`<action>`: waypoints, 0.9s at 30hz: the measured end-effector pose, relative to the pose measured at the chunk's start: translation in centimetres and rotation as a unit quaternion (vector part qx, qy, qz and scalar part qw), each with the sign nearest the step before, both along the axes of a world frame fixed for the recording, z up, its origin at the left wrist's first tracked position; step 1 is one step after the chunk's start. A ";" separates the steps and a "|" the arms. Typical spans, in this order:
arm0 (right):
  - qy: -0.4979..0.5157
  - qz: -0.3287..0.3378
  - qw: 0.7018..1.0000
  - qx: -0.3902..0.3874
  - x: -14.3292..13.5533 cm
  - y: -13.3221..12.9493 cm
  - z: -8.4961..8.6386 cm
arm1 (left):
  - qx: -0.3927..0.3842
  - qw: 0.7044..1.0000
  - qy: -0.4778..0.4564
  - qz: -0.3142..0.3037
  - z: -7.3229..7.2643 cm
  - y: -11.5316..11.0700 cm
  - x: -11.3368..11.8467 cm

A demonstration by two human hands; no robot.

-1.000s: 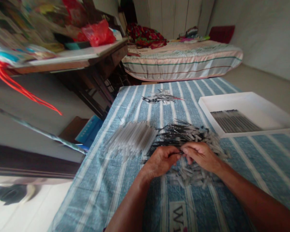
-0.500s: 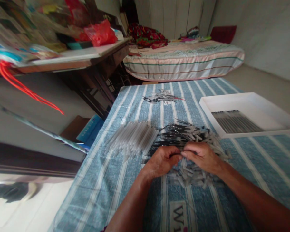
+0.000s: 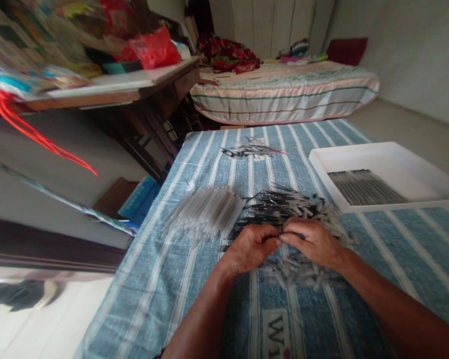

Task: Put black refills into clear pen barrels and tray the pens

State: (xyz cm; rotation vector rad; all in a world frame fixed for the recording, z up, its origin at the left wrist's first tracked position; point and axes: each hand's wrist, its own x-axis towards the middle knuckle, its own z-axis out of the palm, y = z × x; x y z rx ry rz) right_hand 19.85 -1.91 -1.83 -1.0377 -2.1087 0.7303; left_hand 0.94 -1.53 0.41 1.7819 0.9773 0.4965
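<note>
Head camera view: nearest, a flat patch (image 3: 276,329) with dark lettering shows on the blue, white-striped cloth (image 3: 160,299) covering the table (image 3: 407,259). Beyond it, loose short pieces (image 3: 295,274), translucent grey and tubular, lie scattered below the hands. Left hand (image 3: 252,247) and right hand (image 3: 310,242) meet at the fingertips, both closed in a pinch on a small dark piece (image 3: 280,235); its full shape is hidden by the fingers. Just past the hands lies a heap of slender rods (image 3: 265,207), glossy black with pale ends to the right. Left of this heap, frosted, straight tubes (image 3: 209,212) are stacked roughly parallel. To the right stands a shallow, smooth white tray (image 3: 426,167) holding one even row of grey, dark-tipped sticks (image 3: 366,187). Farther off, a small mixed pile (image 3: 250,149) of thin pieces rests on the cloth. Farthest, a bed (image 3: 284,97) carries a striped, satiny cover.
</note>
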 end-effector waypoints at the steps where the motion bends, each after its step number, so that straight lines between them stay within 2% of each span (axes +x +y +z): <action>1: -0.002 0.001 1.000 0.002 0.0 0.0 0.1 | -0.001 1.000 -0.002 0.001 0.0 0.0 0.0; 12: 0.025 0.002 1.000 -0.005 0.0 -0.1 0.3 | 0.000 1.000 -0.006 0.010 0.2 -0.1 0.1; 22: 0.039 -0.017 0.999 -0.032 -0.2 -0.2 0.3 | 0.039 0.999 -0.010 0.018 0.3 -0.1 0.2; 27: 0.063 -0.037 0.996 -0.059 -0.2 -0.2 0.1 | 0.061 0.998 0.016 -0.009 0.4 0.0 0.0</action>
